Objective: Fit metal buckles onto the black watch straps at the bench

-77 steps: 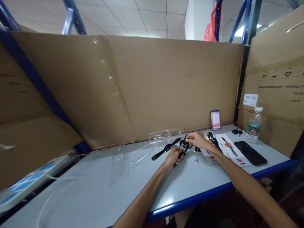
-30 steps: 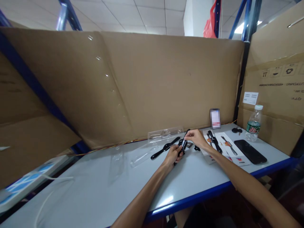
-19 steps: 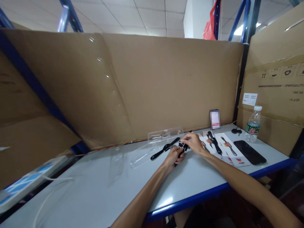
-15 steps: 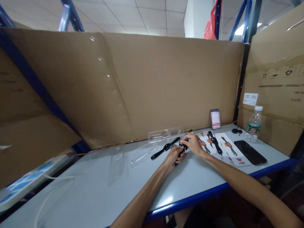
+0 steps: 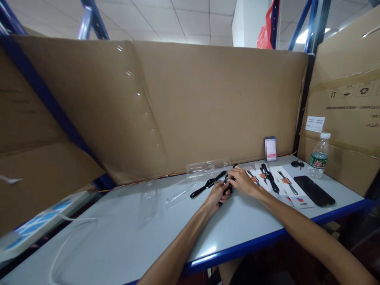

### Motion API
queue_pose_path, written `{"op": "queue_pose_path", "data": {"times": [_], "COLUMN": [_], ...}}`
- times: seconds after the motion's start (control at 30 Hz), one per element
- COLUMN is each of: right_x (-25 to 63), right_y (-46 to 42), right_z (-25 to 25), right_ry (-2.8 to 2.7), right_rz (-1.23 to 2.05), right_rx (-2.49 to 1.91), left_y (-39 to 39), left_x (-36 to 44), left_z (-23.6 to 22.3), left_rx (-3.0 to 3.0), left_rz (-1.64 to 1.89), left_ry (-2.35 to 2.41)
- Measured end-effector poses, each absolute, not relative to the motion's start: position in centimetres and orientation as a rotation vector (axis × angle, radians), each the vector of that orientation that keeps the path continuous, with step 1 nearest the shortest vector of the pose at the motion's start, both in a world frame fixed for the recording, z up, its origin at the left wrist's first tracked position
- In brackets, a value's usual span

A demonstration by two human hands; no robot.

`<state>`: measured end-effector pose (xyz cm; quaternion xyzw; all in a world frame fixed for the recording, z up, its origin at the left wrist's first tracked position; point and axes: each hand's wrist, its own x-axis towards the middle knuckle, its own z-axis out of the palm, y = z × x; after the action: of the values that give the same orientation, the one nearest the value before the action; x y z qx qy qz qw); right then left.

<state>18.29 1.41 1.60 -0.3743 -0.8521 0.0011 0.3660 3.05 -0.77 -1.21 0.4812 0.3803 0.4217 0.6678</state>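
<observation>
Both hands are closed on a black spokeshave (image 5: 226, 190) over the table's middle right. My left hand (image 5: 218, 194) wraps round its body from below, with one handle end poking out under the fingers. My right hand (image 5: 242, 180) pinches at the middle of the tool from above, its fingers hiding most of that part. The other handle end sticks out beyond the right hand. Just left of the hands a second black spokeshave (image 5: 209, 183) lies on the table. A third black spokeshave (image 5: 270, 179) rests on printed cards at the right.
Clear plastic blister packs (image 5: 181, 194) lie behind and left. Printed cards (image 5: 286, 182), a black phone (image 5: 314, 190), keys (image 5: 297, 164), a water bottle (image 5: 319, 158) and an upright phone (image 5: 270, 149) are to the right. A power strip (image 5: 44, 221) with a white cable runs along the left.
The fingers of my right hand have shifted slightly down and in against the spokeshave. My left hand keeps its hold. The whole view has moved a little.
</observation>
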Motion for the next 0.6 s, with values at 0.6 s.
{"op": "queue_pose_path", "data": {"times": [0.6], "right_x": [18.6], "right_y": [-0.2], "right_z": [3.4], "right_ry": [-2.527], "right_rz": [-0.223], "right_rx": [-1.111], "left_y": [-1.5], "left_x": [3.4], "left_z": [-0.6], "left_rx": [1.227], "left_rz": [0.819], "left_ry": [0.996]}}
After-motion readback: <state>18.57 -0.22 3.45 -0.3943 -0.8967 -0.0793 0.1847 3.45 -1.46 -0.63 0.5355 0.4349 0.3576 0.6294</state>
